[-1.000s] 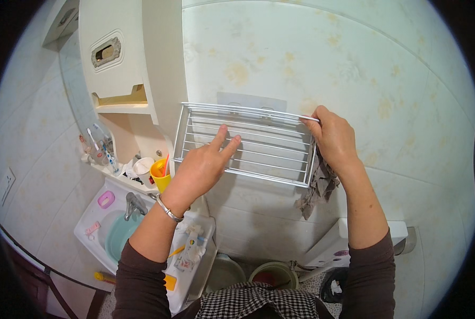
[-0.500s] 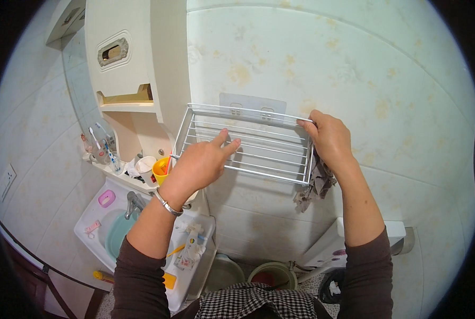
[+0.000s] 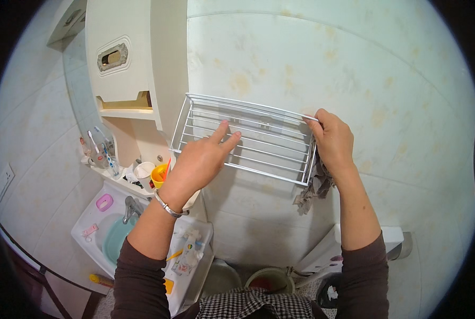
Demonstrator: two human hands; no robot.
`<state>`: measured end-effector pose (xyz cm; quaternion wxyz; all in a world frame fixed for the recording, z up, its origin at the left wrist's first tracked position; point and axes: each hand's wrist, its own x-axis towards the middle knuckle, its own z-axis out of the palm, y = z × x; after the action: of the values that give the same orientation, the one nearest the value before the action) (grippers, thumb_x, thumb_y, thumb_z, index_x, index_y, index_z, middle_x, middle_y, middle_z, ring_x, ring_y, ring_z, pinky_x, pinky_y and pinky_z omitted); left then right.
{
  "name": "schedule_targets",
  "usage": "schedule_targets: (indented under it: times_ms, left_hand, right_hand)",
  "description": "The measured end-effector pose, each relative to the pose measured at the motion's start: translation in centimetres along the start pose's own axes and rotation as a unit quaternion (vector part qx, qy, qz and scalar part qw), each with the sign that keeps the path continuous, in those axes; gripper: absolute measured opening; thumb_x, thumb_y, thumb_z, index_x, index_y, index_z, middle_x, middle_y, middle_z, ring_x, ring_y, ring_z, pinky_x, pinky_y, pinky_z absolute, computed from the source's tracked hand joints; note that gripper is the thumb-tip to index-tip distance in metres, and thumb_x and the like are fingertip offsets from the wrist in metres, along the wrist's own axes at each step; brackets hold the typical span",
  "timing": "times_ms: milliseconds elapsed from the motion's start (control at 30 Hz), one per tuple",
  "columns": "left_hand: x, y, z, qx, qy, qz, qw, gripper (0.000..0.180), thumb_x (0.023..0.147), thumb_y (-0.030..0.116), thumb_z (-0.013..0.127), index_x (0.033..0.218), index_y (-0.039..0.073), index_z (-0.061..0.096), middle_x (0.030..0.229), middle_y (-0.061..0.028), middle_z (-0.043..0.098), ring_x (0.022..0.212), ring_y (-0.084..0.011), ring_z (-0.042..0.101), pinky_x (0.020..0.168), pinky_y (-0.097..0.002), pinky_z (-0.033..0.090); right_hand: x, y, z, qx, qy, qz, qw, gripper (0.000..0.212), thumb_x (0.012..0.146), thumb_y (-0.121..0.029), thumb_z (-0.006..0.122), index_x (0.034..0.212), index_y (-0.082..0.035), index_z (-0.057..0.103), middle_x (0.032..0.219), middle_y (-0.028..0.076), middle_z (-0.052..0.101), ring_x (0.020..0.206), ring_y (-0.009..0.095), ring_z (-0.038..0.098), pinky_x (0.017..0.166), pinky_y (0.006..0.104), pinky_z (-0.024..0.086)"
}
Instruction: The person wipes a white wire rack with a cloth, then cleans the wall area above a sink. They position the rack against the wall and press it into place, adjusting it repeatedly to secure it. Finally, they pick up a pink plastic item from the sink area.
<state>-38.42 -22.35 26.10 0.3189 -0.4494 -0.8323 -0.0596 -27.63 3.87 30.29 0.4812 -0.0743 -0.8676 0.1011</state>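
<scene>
A white wire rack (image 3: 264, 141) is held up in front of the tiled wall, its far left corner close to the cabinet's side. My right hand (image 3: 334, 137) grips its right end, thumb over the top rail. A crumpled grey cloth (image 3: 315, 190) hangs below that hand, beside the rack's right end. At the front left rail is my left hand (image 3: 197, 162), with two fingers stretched over the wires and the others curled or hidden; it appears to hold that rail. Behind the wires a clear wall plate with hooks (image 3: 265, 125) shows on the wall.
The white cabinet (image 3: 168, 69) stands left of the rack. Its shelf bears a yellow cup (image 3: 158, 175), a white cup (image 3: 142, 170) and toothbrushes. Below is a sink (image 3: 91, 247) with a green basin (image 3: 115, 240). A toilet tank (image 3: 322, 247) and buckets (image 3: 272, 276) are lower down.
The rack's far rail has risen a little in the picture, so the wall plate now shows through the wires. Both hands keep their places on the rack. The view has shifted slightly.
</scene>
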Motion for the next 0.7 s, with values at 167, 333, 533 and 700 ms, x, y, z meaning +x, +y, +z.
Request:
schedule_targets:
  times_ms: [167,333,533,700]
  left_hand:
    - [-0.5,0.1,2.0,-0.002,0.009,-0.003,1.000,0.074,0.076,0.002,0.069,0.144,0.019,0.047,0.153,-0.0167,0.040,0.093,-0.0297,0.068,0.073,-0.0391,0.057]
    - [-0.6,0.2,4.7,-0.025,0.122,0.005,0.992,0.068,0.079,0.004,0.069,0.142,0.017,0.047,0.152,-0.0150,0.042,0.104,-0.0308,0.066,0.076,-0.0392,0.057]
    - [-1.2,-0.5,6.2,-0.049,0.249,0.007,0.967,0.048,0.075,0.006,0.074,0.117,0.009,0.053,0.141,-0.0141,0.052,0.101,-0.0304,0.064,0.075,-0.0393,0.054]
    - [-2.0,-0.5,6.2,0.020,0.297,-0.018,0.955,0.038,0.072,0.014,0.080,0.101,0.007,0.055,0.129,-0.0118,0.060,0.095,-0.0281,0.063,0.082,-0.0394,0.047]
  right_hand:
    - [-0.7,0.4,0.4,-0.040,-0.010,-0.019,0.999,0.031,0.093,-0.034,0.063,0.079,-0.007,0.055,0.075,0.011,0.059,0.070,0.034,0.057,0.060,0.0445,0.044]
    - [-1.8,2.5,1.8,-0.014,0.099,-0.105,0.989,0.028,0.088,-0.027,0.069,0.076,-0.008,0.053,0.072,0.009,0.054,0.065,0.030,0.054,0.053,0.0404,0.042]
    - [-3.1,2.7,2.5,0.041,0.157,-0.146,0.976,0.015,0.085,-0.019,0.073,0.079,-0.011,0.062,0.072,0.006,0.054,0.062,0.025,0.053,0.052,0.0370,0.042]
    - [-4.0,3.4,2.4,0.075,0.180,-0.154,0.969,0.006,0.082,-0.014,0.074,0.084,-0.011,0.069,0.075,0.006,0.059,0.064,0.024,0.056,0.053,0.0352,0.043]
